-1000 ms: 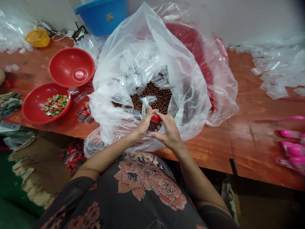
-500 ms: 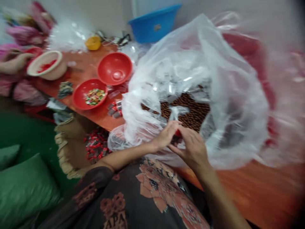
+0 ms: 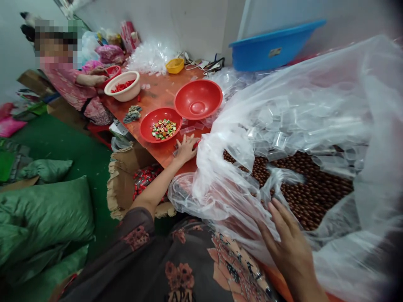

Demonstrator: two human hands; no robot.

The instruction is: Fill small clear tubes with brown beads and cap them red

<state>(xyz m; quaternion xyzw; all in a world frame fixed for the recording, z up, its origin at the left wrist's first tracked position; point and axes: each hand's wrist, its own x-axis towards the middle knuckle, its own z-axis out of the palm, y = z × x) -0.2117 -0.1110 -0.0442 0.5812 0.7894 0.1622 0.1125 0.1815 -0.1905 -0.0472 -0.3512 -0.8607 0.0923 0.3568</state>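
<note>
One L hand (image 3: 187,149) over jars (image 3: 196,144), R hand (image 3: 288,243) at clr bag (image 3: 209,167).

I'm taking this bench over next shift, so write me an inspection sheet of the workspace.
Surface: orange-red table, largely covered.
Things: left hand spread over partly hidden red-topped items; right hand at the near side of a clear plastic bag with brown balls and clear tubes.
Clutter: crumpled cloth, red bowl of wrapped pieces, empty red bowl, yellow basket.
Hands: bare, fingers spread; nothing visibly gripped.
Cables: thin white cable behind the basket; its ends cannot be made out.
Surroundings: torn-edged carton beside the table, green sacks on the floor, person in pink at the far left.
</note>
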